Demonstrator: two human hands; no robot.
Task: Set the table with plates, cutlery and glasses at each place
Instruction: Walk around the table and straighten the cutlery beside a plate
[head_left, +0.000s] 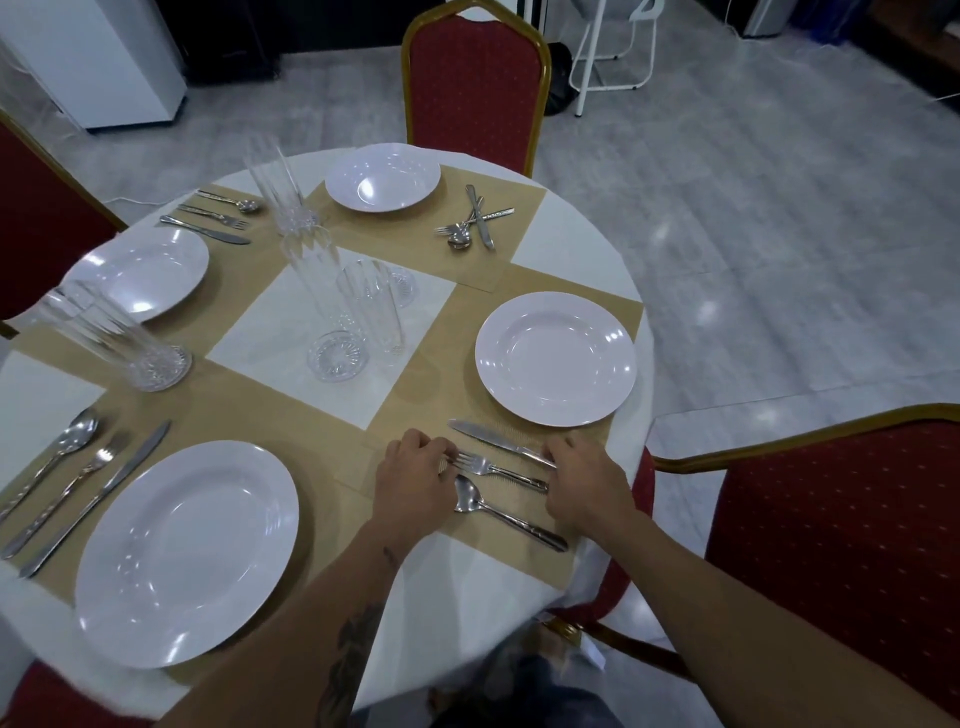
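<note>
Both hands low centre of frame: left hand (415, 480) fingers curled onto fork (493, 467) tines, right hand (587, 488) fingers gripping knife (488, 439) handle. Spoon (511, 519) just below them, plate (556, 358) above, all on desk (467, 597).

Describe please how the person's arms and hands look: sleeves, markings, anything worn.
Both forearms are bare; no sleeve shows. The left forearm carries dark tattoos, a large one and a small one nearer the wrist. The right forearm shows no marking. No watch or bracelet is visible.
</note>
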